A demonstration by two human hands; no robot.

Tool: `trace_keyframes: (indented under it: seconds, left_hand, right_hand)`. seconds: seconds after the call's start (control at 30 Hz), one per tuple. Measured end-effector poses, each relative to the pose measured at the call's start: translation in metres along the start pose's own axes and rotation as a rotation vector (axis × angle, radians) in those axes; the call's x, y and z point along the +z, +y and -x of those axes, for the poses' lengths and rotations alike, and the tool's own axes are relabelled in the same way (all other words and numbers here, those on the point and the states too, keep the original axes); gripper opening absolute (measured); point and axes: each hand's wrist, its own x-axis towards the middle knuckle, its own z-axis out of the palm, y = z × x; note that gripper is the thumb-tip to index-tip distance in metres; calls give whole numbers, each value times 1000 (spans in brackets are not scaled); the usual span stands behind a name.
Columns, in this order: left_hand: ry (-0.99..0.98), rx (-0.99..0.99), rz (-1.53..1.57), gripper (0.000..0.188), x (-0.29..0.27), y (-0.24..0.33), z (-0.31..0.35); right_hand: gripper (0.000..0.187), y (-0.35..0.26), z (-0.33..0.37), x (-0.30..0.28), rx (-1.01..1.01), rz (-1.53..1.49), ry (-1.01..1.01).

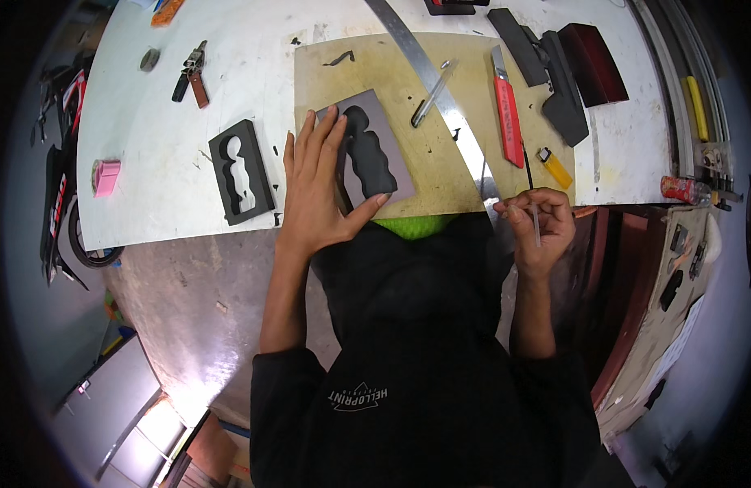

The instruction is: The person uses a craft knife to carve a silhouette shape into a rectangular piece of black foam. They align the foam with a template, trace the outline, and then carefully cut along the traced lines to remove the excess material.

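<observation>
My left hand [314, 179] lies with its fingers stretched out over the left side of a grey-purple rectangular sheet [398, 175]. On that sheet sits a black wavy-edged shape [366, 154], with my thumb at its lower end. Over the table's near edge, my right hand [545, 228] pinches a thin stick [537, 226] with a pale, see-through lower end. A slim dark length rises above the fingers; whether it belongs to the stick I cannot tell. Left of my left hand rests a black foam block [261, 175] with a similar wavy cutout.
A long steel ruler [428, 69] crosses the tan cutting board [440, 179], beside a clear pen [432, 93]. Near my right hand lie a red utility knife [508, 122] and a yellow lighter [554, 168]. Pliers [194, 75], pink tape [105, 177] and dark blocks [591, 65] lie farther out.
</observation>
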Motion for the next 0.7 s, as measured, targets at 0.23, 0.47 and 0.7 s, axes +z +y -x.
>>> trace_keyframes:
  seconds: [0.23, 0.47, 0.7]
  left_hand:
    - [-2, 8, 1, 103, 3, 1, -2]
    - [27, 38, 134, 105, 15, -3, -2]
    - [43, 50, 223, 108, 23, -9, -2]
  right_hand:
    - [36, 15, 4, -9, 6, -97, 6]
    - [33, 18, -6, 67, -15, 297, -102]
    - [39, 43, 6, 100, -198, 469, -65]
